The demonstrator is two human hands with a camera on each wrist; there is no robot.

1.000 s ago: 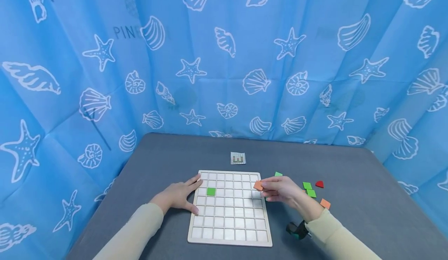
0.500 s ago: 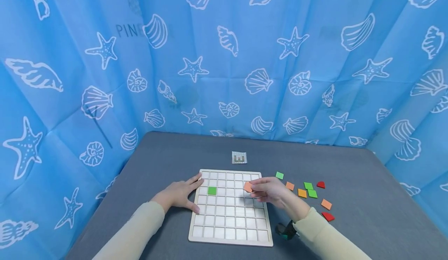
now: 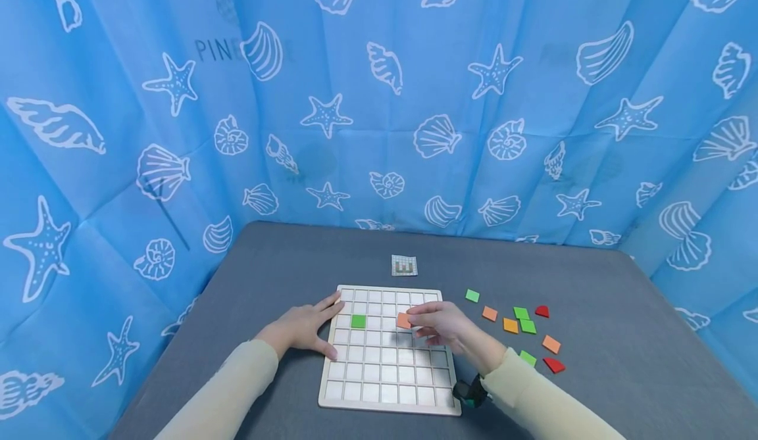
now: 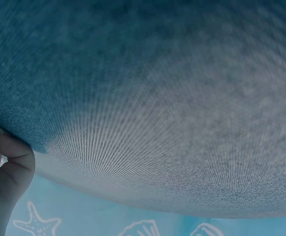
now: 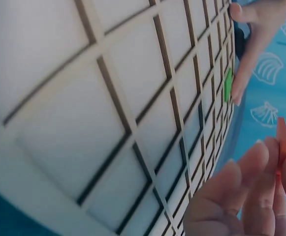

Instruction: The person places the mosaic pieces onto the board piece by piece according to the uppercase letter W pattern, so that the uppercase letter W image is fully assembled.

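A white grid board (image 3: pixel 355 402) with a pale wooden frame lies on the table. One green square tile (image 3: pixel 358 321) sits in a cell at its upper left. My left hand (image 3: pixel 299 330) rests along the board's left edge, fingers and thumb spread. Over the upper right cells, my right hand (image 3: pixel 441 327) pinches an orange tile (image 3: pixel 404 321) between thumb and fingers. In the right wrist view that orange tile (image 5: pixel 282 142) is seen edge-on, above the grid. The left wrist view shows mostly grey tabletop, with part of the left hand (image 4: pixel 10 164) at its edge.
Right of the board lie loose tiles: several green ones (image 3: pixel 528 327), orange ones (image 3: pixel 551 344) and red rounded pieces (image 3: pixel 554 365). A small printed pattern card (image 3: pixel 404 266) lies beyond the board. A blue shell-print curtain (image 3: pixel 379 111) hangs behind the grey table (image 3: pixel 308 249).
My right hand has carried the orange tile leftward from the board's right edge to over its cells, uncovering loose tiles behind it. The left hand keeps its place.
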